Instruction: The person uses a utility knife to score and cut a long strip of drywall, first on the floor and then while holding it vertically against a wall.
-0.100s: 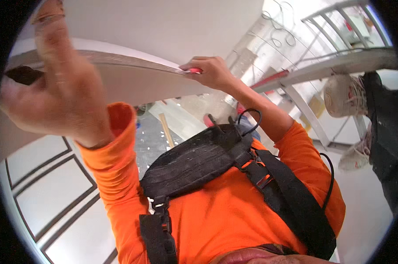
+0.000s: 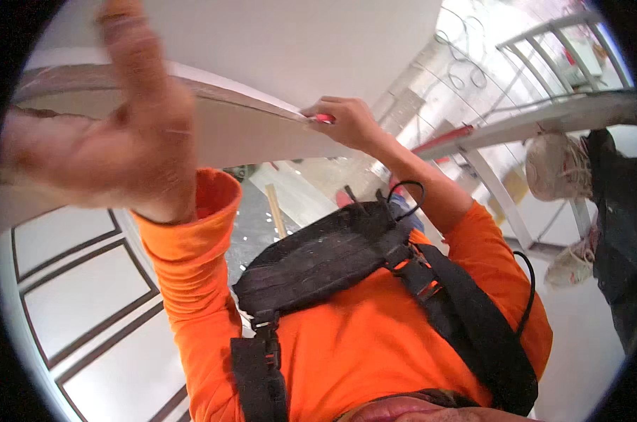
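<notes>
A long pale panel edge with a worn brownish strip crosses the upper part of the view. My left hand is large and close in front of its left stretch, thumb up and fingers stretched out to the left. It holds nothing, and whether it touches the panel I cannot tell. Farther right, my right hand is closed around a small red-handled tool at the panel's edge. Fingers cover most of the tool, so its kind does not show.
To the right is a pale ladder-like frame. Another person's shoe and dark trouser leg are beside it. A wooden strip lies on the littered floor below. A dark-lined white panelled surface stands lower left; a cable lies upper right.
The whole view has shifted, so the scene sits slightly farther right and lower. My left hand has moved rightward along the panel. My right hand stays at the edge with the red-handled tool.
</notes>
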Available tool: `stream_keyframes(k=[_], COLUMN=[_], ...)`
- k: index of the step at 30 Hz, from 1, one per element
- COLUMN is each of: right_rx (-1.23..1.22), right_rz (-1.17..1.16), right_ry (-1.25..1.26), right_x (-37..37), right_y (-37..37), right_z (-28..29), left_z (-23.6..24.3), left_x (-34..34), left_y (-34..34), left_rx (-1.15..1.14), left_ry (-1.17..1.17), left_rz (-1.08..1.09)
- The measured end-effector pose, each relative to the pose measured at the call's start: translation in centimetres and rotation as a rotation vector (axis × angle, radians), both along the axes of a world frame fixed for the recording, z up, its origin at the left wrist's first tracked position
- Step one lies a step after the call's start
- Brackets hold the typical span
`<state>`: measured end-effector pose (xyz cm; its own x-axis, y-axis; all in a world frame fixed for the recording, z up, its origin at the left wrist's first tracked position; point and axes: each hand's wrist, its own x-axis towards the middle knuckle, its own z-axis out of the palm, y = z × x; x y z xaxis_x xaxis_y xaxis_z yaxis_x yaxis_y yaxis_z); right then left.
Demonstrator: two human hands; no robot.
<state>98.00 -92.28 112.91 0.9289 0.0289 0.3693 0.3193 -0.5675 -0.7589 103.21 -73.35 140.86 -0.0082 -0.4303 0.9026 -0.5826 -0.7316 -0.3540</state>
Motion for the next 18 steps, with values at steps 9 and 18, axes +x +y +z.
stream_keyframes(k=[9, 18], right_rx=[0.2, 1.29], right_rz=[0.002, -0.488], right_ry=[0.34, 0.519], right_x=[2.3, 2.1], right_y=[0.3, -2.4], right_z=[-3.5, -17.0], left_z=[4.2, 10.0], left_x=[0.6, 3.3], left_y=[2.9, 7.0], left_rx=[0.594, 0.967], left_ry=[-0.276, 0.155], left_rz=[0.711, 0.449])
